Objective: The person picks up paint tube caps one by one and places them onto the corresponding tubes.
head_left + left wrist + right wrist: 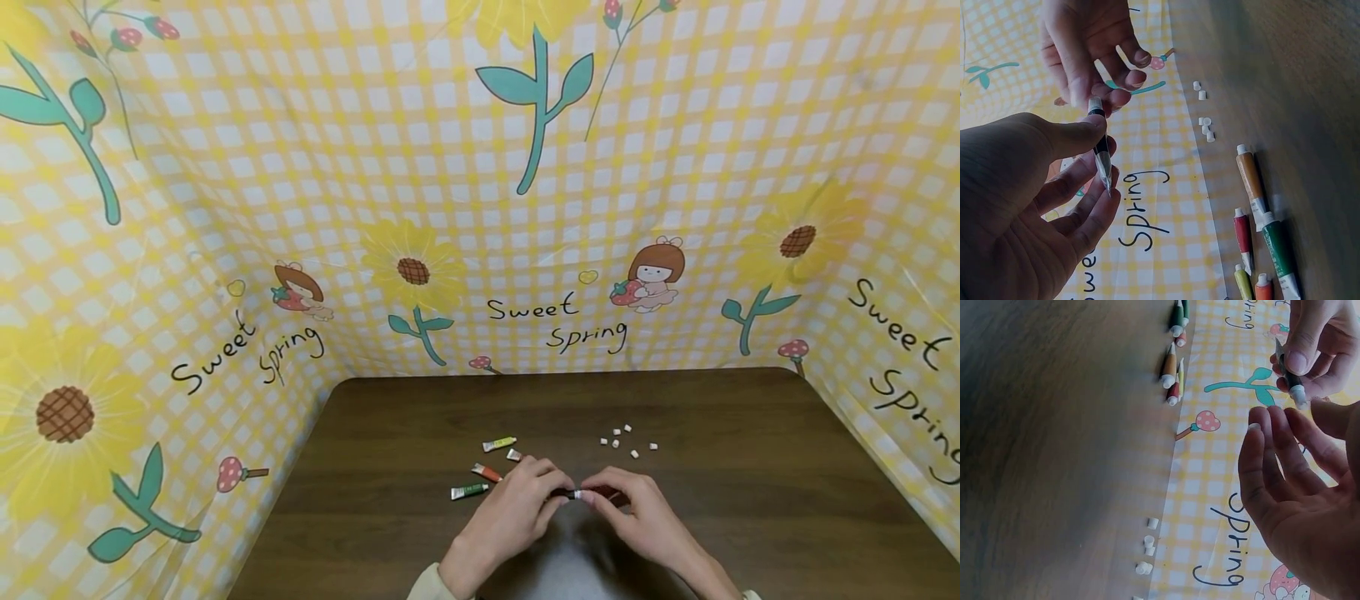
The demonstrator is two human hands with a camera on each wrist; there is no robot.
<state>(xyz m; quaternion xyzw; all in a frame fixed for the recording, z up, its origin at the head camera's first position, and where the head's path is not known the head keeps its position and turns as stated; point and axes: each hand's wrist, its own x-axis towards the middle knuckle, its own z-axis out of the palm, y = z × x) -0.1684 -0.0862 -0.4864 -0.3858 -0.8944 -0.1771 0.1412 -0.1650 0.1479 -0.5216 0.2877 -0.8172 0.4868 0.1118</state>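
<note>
My left hand pinches a small black paint tube between thumb and fingers, with the crimped silver end pointing away from the right hand. Thumb and fingertips of my right hand meet at the tube's white cap, one on each side of it. Both hands are close together over the front part of the table. Just left of the left hand lie a green paint tube, an orange one and a yellow one. A red tube and an ochre tube lie beside them.
Several small white caps are scattered on the dark wooden table, beyond the right hand. A yellow checked cloth with flowers and lettering hangs as a wall behind the table and along both sides.
</note>
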